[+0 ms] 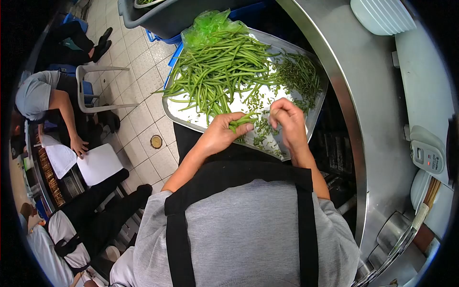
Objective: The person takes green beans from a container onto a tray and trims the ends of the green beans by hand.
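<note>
My left hand point(221, 135) is closed around a small bunch of green beans point(244, 121), their ends poking out past the thumb. Just to its right, apart from the bunch, my right hand point(290, 122) is raised with curled fingers pinched together; whatever may be between the fingertips is too small to make out. Both hands are over the near side of a metal tray point(168, 108). A large heap of whole green beans point(224, 64) covers its left and far part. Trimmed bean ends point(299, 76) are piled at the right, with more scattered in the middle.
A green plastic bag point(210, 28) lies at the tray's far edge, beside a grey bin point(153, 21). A curved steel counter point(339, 52) borders the right, with white bowls point(382, 16) on it. At left are a chair point(83, 91) and a seated person point(52, 100) with papers.
</note>
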The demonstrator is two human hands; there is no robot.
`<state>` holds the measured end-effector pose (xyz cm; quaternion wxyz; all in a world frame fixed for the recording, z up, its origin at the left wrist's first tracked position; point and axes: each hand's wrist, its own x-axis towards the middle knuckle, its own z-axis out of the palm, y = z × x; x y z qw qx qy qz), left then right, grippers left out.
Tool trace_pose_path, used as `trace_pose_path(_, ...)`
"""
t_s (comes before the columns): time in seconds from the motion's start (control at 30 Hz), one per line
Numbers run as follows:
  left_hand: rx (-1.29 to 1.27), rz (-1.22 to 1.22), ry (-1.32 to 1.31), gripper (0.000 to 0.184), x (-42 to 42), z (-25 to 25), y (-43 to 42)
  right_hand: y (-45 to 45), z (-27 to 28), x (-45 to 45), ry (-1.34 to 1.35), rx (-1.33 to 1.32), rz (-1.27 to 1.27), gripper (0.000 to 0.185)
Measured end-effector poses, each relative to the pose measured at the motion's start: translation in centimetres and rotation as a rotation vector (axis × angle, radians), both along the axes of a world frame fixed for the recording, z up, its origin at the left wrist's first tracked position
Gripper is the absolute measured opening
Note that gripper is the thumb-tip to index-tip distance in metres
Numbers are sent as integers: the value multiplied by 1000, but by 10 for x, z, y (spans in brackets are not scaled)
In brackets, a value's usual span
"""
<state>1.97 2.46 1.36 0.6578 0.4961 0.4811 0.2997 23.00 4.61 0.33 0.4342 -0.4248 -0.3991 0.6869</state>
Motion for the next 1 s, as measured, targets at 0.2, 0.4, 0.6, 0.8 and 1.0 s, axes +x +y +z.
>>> trace_pose_path(0.2, -265, 310, -427, 20, -5, 2, 5, -1, 11, -6, -619, 349, 215, 20)
trace_pose_path(0.4, -248, 408, -628, 21, -9, -4, 4, -10, -3, -21, -600, 455, 428, 15)
trace_pose_path(0.6, -208, 411, -619, 20, -8, -2, 2, -8, -4, -9, -263, 26, 302, 11)
trace_pose_path(0.8, -1, 261, -525, 21, -4, 10, -7, -1, -19, -12, -52, -68, 34, 9)
trace_pose_path(1.0, -62, 516, -759, 16, -25, 7, 3, -1, -21, -12, -351, -102, 193, 18)
